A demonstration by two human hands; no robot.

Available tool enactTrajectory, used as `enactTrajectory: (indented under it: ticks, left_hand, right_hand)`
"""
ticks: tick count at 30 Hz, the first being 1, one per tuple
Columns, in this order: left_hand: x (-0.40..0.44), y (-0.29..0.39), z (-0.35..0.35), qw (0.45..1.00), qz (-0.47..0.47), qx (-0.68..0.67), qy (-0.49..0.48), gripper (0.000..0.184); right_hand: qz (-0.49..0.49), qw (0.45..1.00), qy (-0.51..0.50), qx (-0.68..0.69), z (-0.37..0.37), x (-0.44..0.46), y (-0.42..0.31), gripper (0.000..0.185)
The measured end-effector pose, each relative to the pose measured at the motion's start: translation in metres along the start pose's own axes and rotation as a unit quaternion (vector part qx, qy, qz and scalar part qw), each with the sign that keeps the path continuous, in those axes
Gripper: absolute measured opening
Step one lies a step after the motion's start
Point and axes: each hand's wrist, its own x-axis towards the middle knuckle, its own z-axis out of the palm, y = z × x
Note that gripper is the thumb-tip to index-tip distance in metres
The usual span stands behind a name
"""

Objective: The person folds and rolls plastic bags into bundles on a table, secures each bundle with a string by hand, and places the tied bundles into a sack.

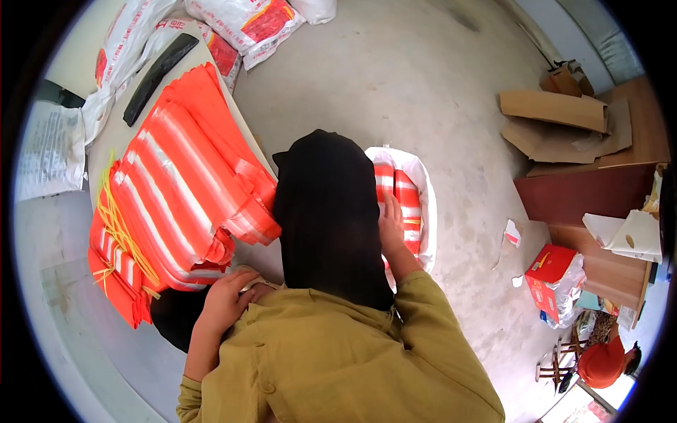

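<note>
Taking the khaki shirt [317, 345] as clock centre, I see the right hand [390, 229] at one o'clock, extended fingers at the striped bundles [407, 201] inside the white sack [429, 201]; I cannot tell whether it grips. The left hand [224, 299] curls beside a pale item [248, 284] at ten — its grip is unclear too. The striped stack [166, 187] lies between ten and eleven on the counter [108, 139], with yellow ties [116, 218]. I'd judge flat, even finger pressure best — hooking the sack's rim could drag it askew.
</note>
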Motion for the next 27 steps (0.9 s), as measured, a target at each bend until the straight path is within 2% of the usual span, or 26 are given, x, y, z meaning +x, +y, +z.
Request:
enactTrajectory:
  ticks: [2,3,4,5,8,11,16,19,21,23,26,27]
  left_hand:
    - [0.0,-0.005,0.003,1.0,0.001,0.007,-0.002,0.035]
    - [0.001,-0.007,0.004,1.0,0.007,0.009,-0.002,0.035]
    - [0.001,-0.008,0.006,1.0,0.012,0.012,0.0,0.035]
    - [0.0,-0.011,0.006,1.0,0.016,0.015,0.002,0.035]
    - [-0.003,-0.019,0.009,1.0,0.013,0.025,0.006,0.036]
    - [-0.006,-0.025,0.012,1.0,0.0,0.013,-0.004,0.036]
    - [-0.005,-0.033,0.015,1.0,0.01,0.003,0.001,0.034]
    - [-0.009,-0.039,0.011,1.0,-0.015,-0.009,-0.004,0.035]
    - [-0.015,-0.049,0.015,0.997,0.026,-0.011,0.068,0.036]
    - [-0.023,-0.05,-0.005,0.995,0.015,-0.008,0.094,0.029]
    - [-0.033,-0.057,-0.032,0.974,-0.039,0.042,0.217,0.026]
    - [-0.036,-0.072,-0.033,0.959,-0.081,0.009,0.271,0.025]
  right_hand:
    - [-0.072,0.996,0.028,-0.048,0.022,0.014,0.01,0.041]
    - [-0.091,0.984,0.002,-0.151,0.053,0.02,0.032,0.041]
    - [-0.011,0.999,0.011,-0.04,0.102,0.025,0.06,0.051]
    - [-0.054,0.981,-0.027,-0.183,0.094,0.034,0.06,0.058]
    - [-0.021,0.985,-0.116,-0.127,0.057,0.052,0.032,0.07]
    - [-0.043,0.989,-0.116,-0.085,0.071,0.055,0.05,0.07]
    - [-0.038,0.985,-0.142,-0.093,0.065,0.057,0.049,0.067]
    - [-0.04,0.985,-0.145,-0.088,0.056,0.045,0.053,0.066]
    - [-0.043,0.985,-0.144,-0.082,0.05,0.042,0.053,0.065]
    - [-0.042,0.986,-0.142,-0.082,0.046,0.043,0.057,0.065]
    - [-0.03,0.986,-0.135,-0.092,0.036,0.04,0.064,0.064]
    - [-0.03,0.987,-0.131,-0.09,0.035,0.04,0.066,0.063]
